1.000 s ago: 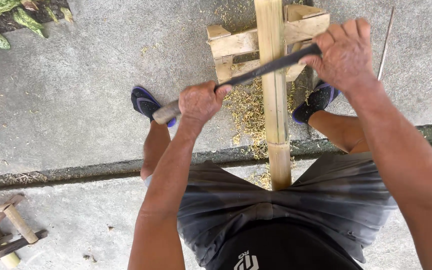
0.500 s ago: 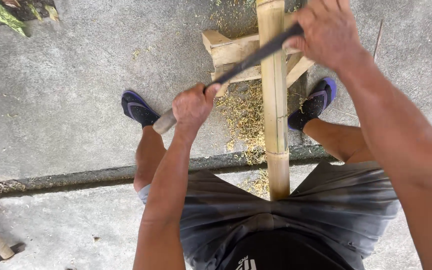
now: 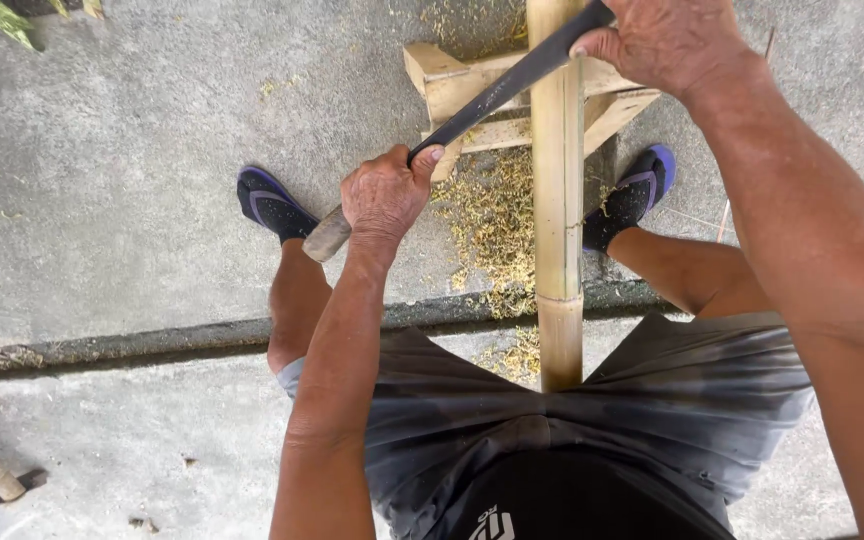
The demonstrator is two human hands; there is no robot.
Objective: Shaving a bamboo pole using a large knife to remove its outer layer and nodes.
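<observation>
Moved: both hands and the long dark blade are farther up the pole than half a second ago, toward 12 o'clock, and the view sits closer.
Left hand: the left hand is curled tight round the pale wooden handle of the long dark metal blade.
Right hand: the right hand at 1 o'clock grips the far end of the blade, fingers closed over it.
Pole: the long yellow bamboo pole runs from 12 o'clock down to the lap, between the knees, and rests on a small pale wooden stand.
Blade: it lies across the pole, touching it.
Doing it well: I think both hands should pull evenly, keep the blade flat on the pole, and keep the fingers off the sharp edge.
Floor: yellow bamboo shavings lie on the grey concrete floor, between two dark blue shoes.
Labels: I see no packages or signs; a small white mark on the black shirt sits at 6 o'clock.
</observation>
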